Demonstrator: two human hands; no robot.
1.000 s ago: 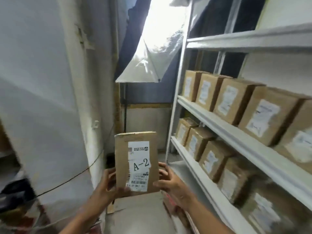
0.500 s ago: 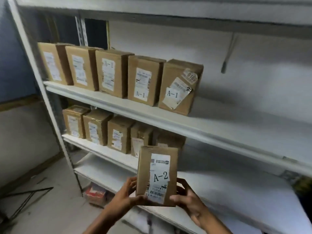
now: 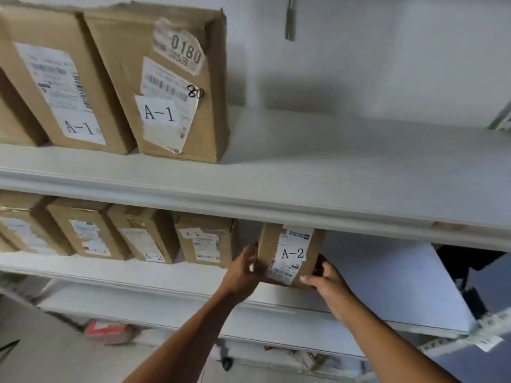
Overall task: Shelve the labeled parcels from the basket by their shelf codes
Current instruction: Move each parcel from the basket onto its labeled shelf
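Both hands grasped one cardboard parcel (image 3: 290,255) at lower centre of frame: left hand (image 3: 243,268) curled on its left edge, right hand (image 3: 322,275) on its lower right corner. Parcel was a flat brown box, upright, with a white paper label reading A-2; it sat at the lower shelf (image 3: 171,272), just right of a row of brown boxes (image 3: 204,241) labelled A-2. Upper shelf (image 3: 276,189), smooth white board, carried creased boxes marked A-1 (image 3: 163,84) at upper left.

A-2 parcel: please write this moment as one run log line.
step: shelving | A-2 parcel: at lower shelf, right of A-2 row | left hand, right hand: both holding | released: no
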